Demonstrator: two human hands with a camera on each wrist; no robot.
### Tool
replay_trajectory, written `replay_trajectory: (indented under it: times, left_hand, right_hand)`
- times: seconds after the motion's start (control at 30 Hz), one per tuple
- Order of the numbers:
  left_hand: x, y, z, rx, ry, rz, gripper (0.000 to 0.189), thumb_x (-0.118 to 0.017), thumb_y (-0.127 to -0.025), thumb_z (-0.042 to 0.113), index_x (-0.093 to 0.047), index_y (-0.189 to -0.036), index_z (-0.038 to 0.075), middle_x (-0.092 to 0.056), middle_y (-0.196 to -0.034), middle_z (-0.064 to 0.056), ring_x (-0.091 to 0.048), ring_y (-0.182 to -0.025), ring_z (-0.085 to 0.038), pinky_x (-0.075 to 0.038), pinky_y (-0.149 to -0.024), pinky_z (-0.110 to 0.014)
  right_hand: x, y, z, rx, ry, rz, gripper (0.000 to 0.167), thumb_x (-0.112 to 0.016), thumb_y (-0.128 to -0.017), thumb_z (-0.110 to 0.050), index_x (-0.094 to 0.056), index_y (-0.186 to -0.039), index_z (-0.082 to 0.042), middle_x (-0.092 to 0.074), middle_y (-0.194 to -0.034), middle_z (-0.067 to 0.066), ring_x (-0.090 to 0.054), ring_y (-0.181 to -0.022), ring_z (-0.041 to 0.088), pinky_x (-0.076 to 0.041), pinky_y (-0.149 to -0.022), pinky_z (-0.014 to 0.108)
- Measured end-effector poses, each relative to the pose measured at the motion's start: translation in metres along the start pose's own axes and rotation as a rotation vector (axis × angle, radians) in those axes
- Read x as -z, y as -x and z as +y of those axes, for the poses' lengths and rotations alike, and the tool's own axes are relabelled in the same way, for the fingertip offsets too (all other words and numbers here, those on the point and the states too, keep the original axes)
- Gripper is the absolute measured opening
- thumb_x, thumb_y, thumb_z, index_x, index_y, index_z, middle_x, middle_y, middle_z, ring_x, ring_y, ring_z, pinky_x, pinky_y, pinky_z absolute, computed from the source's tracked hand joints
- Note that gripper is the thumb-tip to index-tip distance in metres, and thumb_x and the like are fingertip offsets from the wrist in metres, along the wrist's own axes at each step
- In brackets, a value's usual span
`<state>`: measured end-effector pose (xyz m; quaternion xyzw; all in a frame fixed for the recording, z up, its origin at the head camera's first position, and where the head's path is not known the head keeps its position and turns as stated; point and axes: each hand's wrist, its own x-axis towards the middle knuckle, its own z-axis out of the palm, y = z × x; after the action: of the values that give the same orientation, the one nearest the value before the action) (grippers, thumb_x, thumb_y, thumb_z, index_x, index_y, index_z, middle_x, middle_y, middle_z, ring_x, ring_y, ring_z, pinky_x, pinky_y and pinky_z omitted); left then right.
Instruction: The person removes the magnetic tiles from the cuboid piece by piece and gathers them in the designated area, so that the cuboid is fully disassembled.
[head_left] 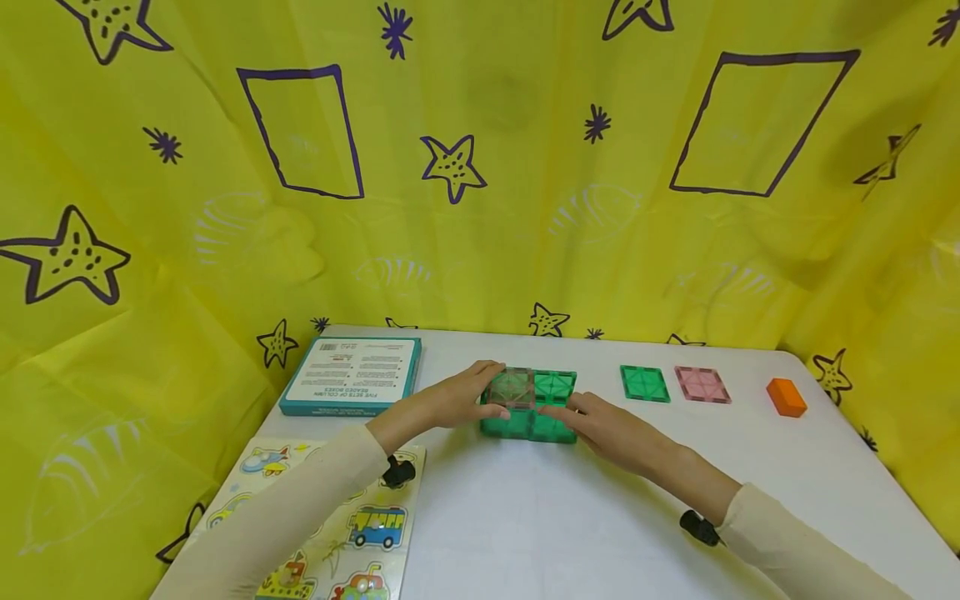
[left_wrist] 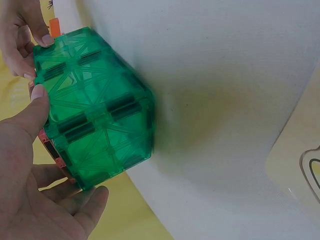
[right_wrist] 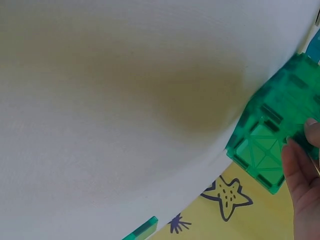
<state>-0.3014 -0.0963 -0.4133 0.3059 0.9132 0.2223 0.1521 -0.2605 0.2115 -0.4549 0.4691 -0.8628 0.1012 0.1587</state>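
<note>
Translucent green magnetic tiles [head_left: 553, 430] are joined into a low box-like block on the table, with a pink magnetic tile [head_left: 513, 387] on its upper left part. My left hand [head_left: 459, 400] grips the block's left end, thumb at the near upper edge and fingers around the far side. On the right, my right hand [head_left: 606, 423] pinches the upper edge, as the left wrist view also shows. Green tile faces [left_wrist: 95, 95] fill the left wrist view's middle. At the right wrist view's edge, fingertips touch the green tiles [right_wrist: 260, 152]. The block's inside is mostly hidden.
Right of the block lie a loose green tile [head_left: 645, 384], a loose pink tile [head_left: 702, 385] and an orange block [head_left: 787, 398]. A teal-edged box [head_left: 352, 375] and a vehicle puzzle board [head_left: 408, 492] are at left. Yellow curtain [head_left: 517, 250] surrounds the white table [head_left: 480, 517].
</note>
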Motion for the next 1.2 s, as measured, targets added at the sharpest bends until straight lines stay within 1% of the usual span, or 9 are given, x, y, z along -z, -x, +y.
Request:
replay_trajectory:
  times: [0.07, 0.17, 0.4, 0.57, 0.7, 0.87, 0.97, 1.1, 1.2]
  left_hand:
    - [0.0, 0.0, 0.001, -0.004, -0.003, 0.002, 0.091, -0.065, -0.104, 0.05, -0.019, -0.169, 0.005, -0.02, -0.174, -0.016, -0.029, -0.159, -0.035, -0.033, -0.125, -0.051]
    - [0.0, 0.0, 0.001, -0.001, -0.004, 0.001, 0.091, -0.064, -0.104, 0.05, -0.019, -0.169, 0.005, -0.02, -0.174, -0.016, -0.03, -0.158, -0.035, -0.033, -0.125, -0.051]
    - [0.0, 0.0, 0.0, 0.007, 0.005, -0.004, 0.09, -0.064, -0.104, 0.049, -0.019, -0.169, 0.006, -0.019, -0.175, -0.015, -0.029, -0.159, -0.035, -0.033, -0.125, -0.051]
    - [0.0, 0.0, 0.0, 0.004, 0.012, -0.005, 0.09, -0.064, -0.105, 0.049, -0.019, -0.169, 0.006, -0.019, -0.174, -0.016, -0.029, -0.159, -0.035, -0.033, -0.125, -0.052]
    - [0.0, 0.0, 0.001, -0.002, 0.006, -0.006, 0.09, -0.063, -0.104, 0.05, -0.019, -0.169, 0.005, -0.019, -0.174, -0.017, -0.03, -0.158, -0.036, -0.033, -0.125, -0.052]
    - [0.001, 0.001, 0.002, 0.001, 0.005, -0.006, 0.091, -0.064, -0.104, 0.05, -0.019, -0.169, 0.006, -0.018, -0.175, -0.018, -0.028, -0.159, -0.035, -0.032, -0.125, -0.052]
    - [0.001, 0.001, 0.002, 0.005, 0.007, -0.006, 0.091, -0.064, -0.104, 0.05, -0.019, -0.169, 0.006, -0.018, -0.175, -0.017, -0.029, -0.159, -0.035, -0.033, -0.125, -0.051]
    - [0.001, 0.0, 0.002, 0.009, 0.009, -0.006, 0.091, -0.064, -0.104, 0.05, -0.018, -0.169, 0.006, -0.018, -0.175, -0.017, -0.029, -0.159, -0.035, -0.033, -0.125, -0.051]
    - [0.0, 0.0, 0.002, 0.008, 0.013, -0.007, 0.091, -0.064, -0.104, 0.05, -0.018, -0.169, 0.006, -0.017, -0.175, -0.018, -0.028, -0.159, -0.035, -0.032, -0.126, -0.052]
  right_hand:
    - [0.0, 0.001, -0.001, 0.009, 0.001, 0.004, 0.059, -0.075, -0.094, 0.004, -0.062, -0.147, -0.019, -0.051, -0.097, -0.002, -0.048, -0.086, 0.011, -0.047, -0.069, 0.021]
    - [0.002, 0.002, -0.003, 0.004, -0.003, -0.008, 0.061, -0.075, -0.094, 0.005, -0.061, -0.149, -0.019, -0.052, -0.098, -0.003, -0.048, -0.087, 0.01, -0.046, -0.069, 0.021]
    - [0.004, 0.002, -0.009, -0.043, -0.038, -0.04, 0.061, -0.074, -0.096, 0.001, -0.058, -0.152, -0.019, -0.057, -0.105, -0.001, -0.052, -0.09, 0.012, -0.051, -0.072, 0.023]
    - [0.006, 0.004, -0.011, -0.055, -0.055, -0.031, 0.064, -0.074, -0.095, 0.004, -0.057, -0.153, -0.018, -0.055, -0.103, -0.002, -0.049, -0.089, 0.01, -0.049, -0.072, 0.022]
    - [0.013, 0.008, -0.008, -0.092, -0.07, -0.005, 0.062, -0.073, -0.093, 0.009, -0.059, -0.15, -0.013, -0.055, -0.099, -0.003, -0.048, -0.086, 0.008, -0.048, -0.072, 0.021]
    - [0.031, 0.014, 0.001, -0.196, -0.155, 0.027, 0.059, -0.068, -0.099, 0.006, -0.055, -0.154, -0.011, -0.055, -0.101, -0.004, -0.047, -0.083, 0.003, -0.05, -0.073, 0.023]
    - [0.043, 0.017, 0.011, -0.271, -0.218, 0.071, 0.059, -0.066, -0.102, 0.004, -0.05, -0.157, -0.011, -0.054, -0.101, -0.003, -0.048, -0.08, 0.004, -0.049, -0.07, 0.023]
    - [0.05, 0.019, 0.028, -0.372, -0.232, 0.148, 0.059, -0.066, -0.101, 0.004, -0.048, -0.156, -0.004, -0.058, -0.101, 0.006, -0.05, -0.079, 0.01, -0.05, -0.067, 0.024]
    - [0.048, 0.018, 0.04, -0.473, -0.234, 0.163, 0.056, -0.065, -0.102, 0.004, -0.047, -0.154, 0.003, -0.06, -0.104, 0.015, -0.051, -0.078, 0.016, -0.048, -0.065, 0.026]
